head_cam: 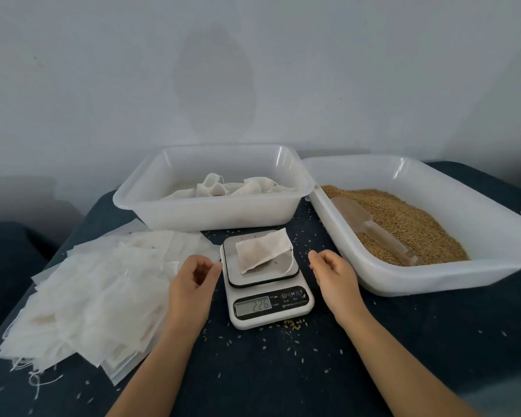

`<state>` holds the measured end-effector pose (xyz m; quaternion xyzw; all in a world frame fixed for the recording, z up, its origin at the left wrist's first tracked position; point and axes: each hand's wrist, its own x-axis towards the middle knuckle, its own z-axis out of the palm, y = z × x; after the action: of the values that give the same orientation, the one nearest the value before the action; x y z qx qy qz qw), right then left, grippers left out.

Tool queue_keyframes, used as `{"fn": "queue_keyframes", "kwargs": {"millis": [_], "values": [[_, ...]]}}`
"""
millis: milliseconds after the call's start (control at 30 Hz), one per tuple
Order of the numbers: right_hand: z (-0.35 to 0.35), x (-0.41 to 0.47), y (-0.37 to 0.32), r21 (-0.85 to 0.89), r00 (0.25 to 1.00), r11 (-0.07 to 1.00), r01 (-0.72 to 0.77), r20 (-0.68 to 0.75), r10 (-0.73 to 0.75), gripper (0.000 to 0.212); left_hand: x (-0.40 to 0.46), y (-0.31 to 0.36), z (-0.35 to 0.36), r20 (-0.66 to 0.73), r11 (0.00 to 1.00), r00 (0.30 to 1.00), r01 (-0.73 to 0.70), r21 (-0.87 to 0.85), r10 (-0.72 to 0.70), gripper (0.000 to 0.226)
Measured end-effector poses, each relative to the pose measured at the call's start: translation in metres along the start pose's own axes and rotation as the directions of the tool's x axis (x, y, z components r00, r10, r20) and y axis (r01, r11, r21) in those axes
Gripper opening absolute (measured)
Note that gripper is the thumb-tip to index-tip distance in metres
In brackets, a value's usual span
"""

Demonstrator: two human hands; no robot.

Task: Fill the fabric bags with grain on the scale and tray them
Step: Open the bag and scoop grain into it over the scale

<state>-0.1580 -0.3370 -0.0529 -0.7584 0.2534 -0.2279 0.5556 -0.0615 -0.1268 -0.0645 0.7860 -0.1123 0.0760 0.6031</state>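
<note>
On the scale, bag lies between grips.

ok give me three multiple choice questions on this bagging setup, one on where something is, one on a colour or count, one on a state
1. Where does the scoop lie?
A. in the tray of grain
B. on the scale
C. on the pile of empty bags

2. How many bags lie on the scale platform?
A. none
B. one
C. three

3. What are the two hands doing?
A. both grip the bag
B. one holds the scoop
C. both hold nothing

Answers:
1 A, the clear scoop rests on the brown grain in the right tray.
2 B, a single bag lies flat on the platform.
3 C, the left hand and right hand sit either side of the scale, loosely curled, off the bag.
</note>
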Motion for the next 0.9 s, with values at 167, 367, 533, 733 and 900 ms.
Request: {"fn": "queue_keyframes", "kwargs": {"millis": [167,367,533,733,900], "values": [[0.002,-0.001,-0.001,-0.041,0.999,0.999,0.014,0.035,-0.012,0.039,0.000,0.001,-0.001,0.024,1.000,1.000,-0.005,0.011,0.005,0.018],[0.003,-0.001,0.001,-0.023,0.998,0.999,0.032,0.050,-0.031,0.021,0.000,0.001,0.000,0.031,1.000,0.999,0.009,0.016,-0.010,0.031],[0.006,-0.004,0.001,-0.001,0.994,0.996,0.084,0.068,-0.083,0.006,0.001,-0.002,0.001,0.039,1.000,0.999,0.017,0.019,-0.018,0.031],[0.004,-0.003,-0.012,-0.033,0.990,0.991,0.128,0.069,-0.126,0.005,0.002,-0.004,0.002,0.047,1.000,0.999,0.014,0.019,-0.015,0.032],[0.007,0.017,-0.043,-0.168,0.989,0.984,0.057,0.146,-0.033,0.021,0.002,-0.004,0.002,0.058,0.999,0.998,0.026,0.024,-0.028,0.032]]}}
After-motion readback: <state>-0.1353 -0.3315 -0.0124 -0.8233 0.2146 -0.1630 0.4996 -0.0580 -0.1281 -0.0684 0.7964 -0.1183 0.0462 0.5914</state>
